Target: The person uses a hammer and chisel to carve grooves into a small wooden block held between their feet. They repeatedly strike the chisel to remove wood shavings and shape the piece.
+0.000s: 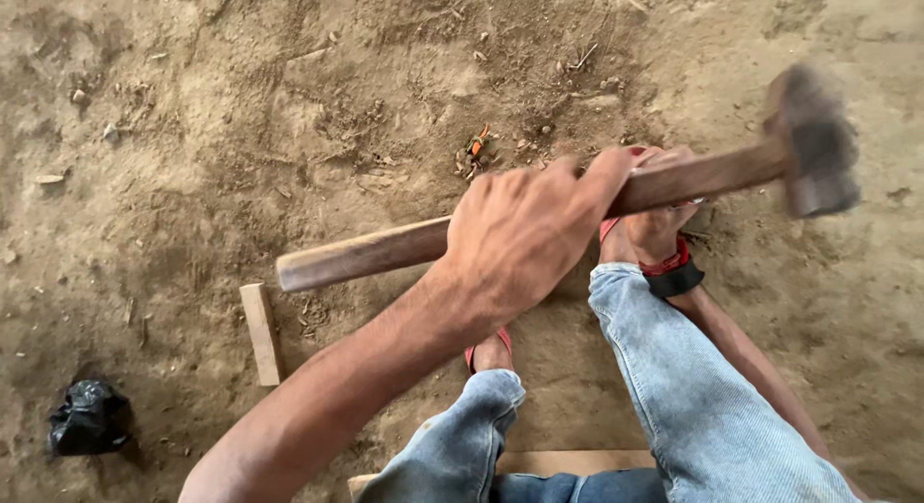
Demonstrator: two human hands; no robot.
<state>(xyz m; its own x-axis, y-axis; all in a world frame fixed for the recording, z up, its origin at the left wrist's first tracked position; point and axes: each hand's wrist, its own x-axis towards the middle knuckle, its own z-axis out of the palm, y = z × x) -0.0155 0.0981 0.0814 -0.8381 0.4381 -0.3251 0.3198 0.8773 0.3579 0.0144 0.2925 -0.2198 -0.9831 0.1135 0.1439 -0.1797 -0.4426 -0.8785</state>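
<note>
The hammer (577, 209) hung in the air above the dirt floor (241, 108), its long wooden handle running from lower left to upper right and its dark head blurred at the upper right end. The left hand (525, 229) was wrapped around the middle of the handle, its grip pressed tight around the wood. The right hand (659, 219) sat just behind the hammer handle, nearer the head, with a black band and a red thread at the wrist; how its grip stood could not be told, since the handle and the left hand covered most of it.

Below the hammer, two knees in light blue jeans (693, 387) rose toward the camera, and a foot in a red sandal (491, 349) showed between them, under the left hand. A flat wooden board (568, 462) lay on the floor beneath the legs, well below the hammer. To the lower left of the handle's free end, just beside it, a short wooden block (261, 333) lay on the dirt. Farther to the lower left of the hammer, well apart, sat a crumpled black plastic bag (89, 418). Above the handle, near its middle, a small orange and green scrap (476, 145) rested among bits of debris. Pebbles and twigs were scattered over the floor around the hammer
</note>
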